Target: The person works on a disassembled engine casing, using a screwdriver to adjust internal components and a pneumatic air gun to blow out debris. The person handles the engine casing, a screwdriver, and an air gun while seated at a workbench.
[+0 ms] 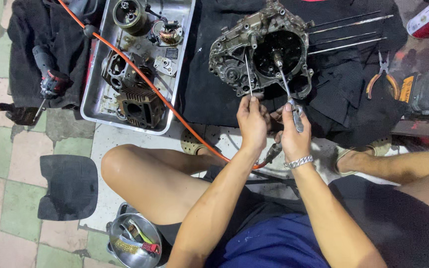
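Nearest, the left hand (252,121) pinches the butt of a thin steel rod (249,74), and just right of it the right hand (293,133) is closed around a chrome socket wrench (288,94). Both tools reach forward from the hands into the grimy grey aluminium engine crankcase (261,49) lying on black cloth (204,94). If the wrench tilts, it may well slip off the central shaft; the rod could skid, gouging the casing or jabbing a finger.
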